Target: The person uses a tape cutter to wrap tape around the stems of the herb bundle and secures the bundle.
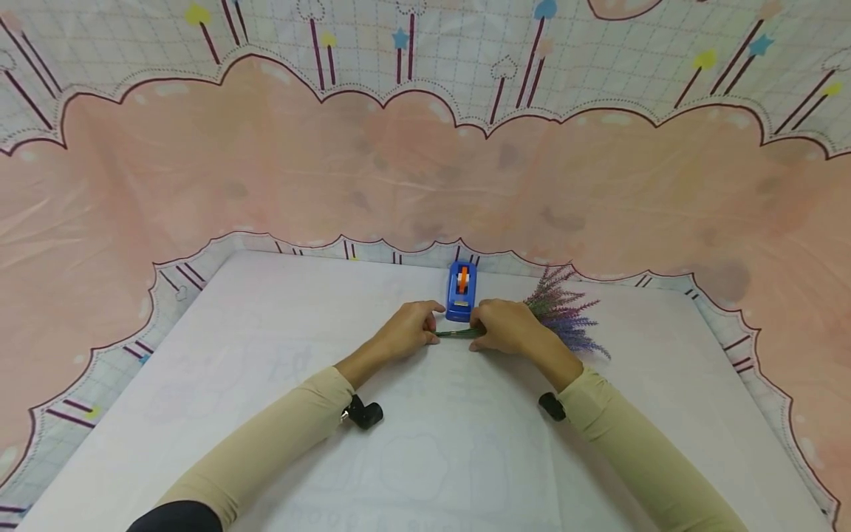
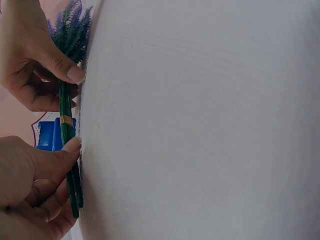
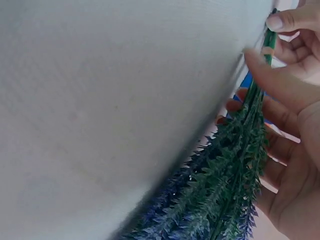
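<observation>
A bunch of artificial lavender [image 1: 573,318] lies sideways over the white table, its purple and pink heads to the right and its green stems to the left. My left hand [image 1: 407,330] pinches the stems near their cut ends between thumb and fingers. Farther up, just below the leafy heads, my right hand [image 1: 508,326] holds the bunch, thumb on the near side and fingers behind. Between the hands, a narrow tan band of tape [image 2: 66,120] circles the stems [image 2: 65,105]. Just beyond the hands stands a blue tape dispenser [image 1: 462,292] with an orange hub.
The white table [image 1: 399,458] stretches toward me and to both sides. A peach and white patterned cloth [image 1: 372,170] hangs behind its far edge and shows along the sides. Black wrist cameras [image 1: 364,412] sit at both sleeves.
</observation>
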Available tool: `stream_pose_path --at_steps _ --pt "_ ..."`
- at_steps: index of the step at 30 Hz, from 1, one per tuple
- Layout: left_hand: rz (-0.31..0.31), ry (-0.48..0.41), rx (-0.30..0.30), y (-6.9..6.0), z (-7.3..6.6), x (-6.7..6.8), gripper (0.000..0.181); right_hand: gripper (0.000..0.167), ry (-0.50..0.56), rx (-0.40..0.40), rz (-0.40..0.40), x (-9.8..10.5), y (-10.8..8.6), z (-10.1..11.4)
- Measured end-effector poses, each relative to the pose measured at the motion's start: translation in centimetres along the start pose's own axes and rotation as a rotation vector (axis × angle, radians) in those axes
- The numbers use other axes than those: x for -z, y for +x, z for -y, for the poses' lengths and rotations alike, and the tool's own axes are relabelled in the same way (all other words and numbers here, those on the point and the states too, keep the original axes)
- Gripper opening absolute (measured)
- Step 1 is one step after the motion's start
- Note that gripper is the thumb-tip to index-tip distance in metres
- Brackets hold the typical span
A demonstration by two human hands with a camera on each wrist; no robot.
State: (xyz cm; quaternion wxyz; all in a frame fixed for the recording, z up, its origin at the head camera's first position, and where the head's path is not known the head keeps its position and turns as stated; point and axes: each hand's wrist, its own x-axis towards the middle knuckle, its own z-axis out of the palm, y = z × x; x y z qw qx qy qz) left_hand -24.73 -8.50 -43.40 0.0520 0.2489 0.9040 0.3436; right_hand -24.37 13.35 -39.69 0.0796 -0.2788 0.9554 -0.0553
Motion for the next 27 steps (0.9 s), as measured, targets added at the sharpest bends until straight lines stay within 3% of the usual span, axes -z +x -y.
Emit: stream_pose_path --at_steps 5,10,27 --pt "0.003 -0.009 -0.009 -0.1 -0.1 0.0 0.050 0.020 0.024 0.004 0.008 -0.1 0.0 -0.1" --pt "0.010 -0.017 -0.009 -0.1 -0.1 0.1 0.050 0.016 0.038 0.024 0.011 0.0 -0.2 -0.3" --pt "0.056 -0.011 0.025 -0.7 -0.1 0.7 0.052 0.042 0.074 0.018 0.017 0.3 -1.0 -0.8"
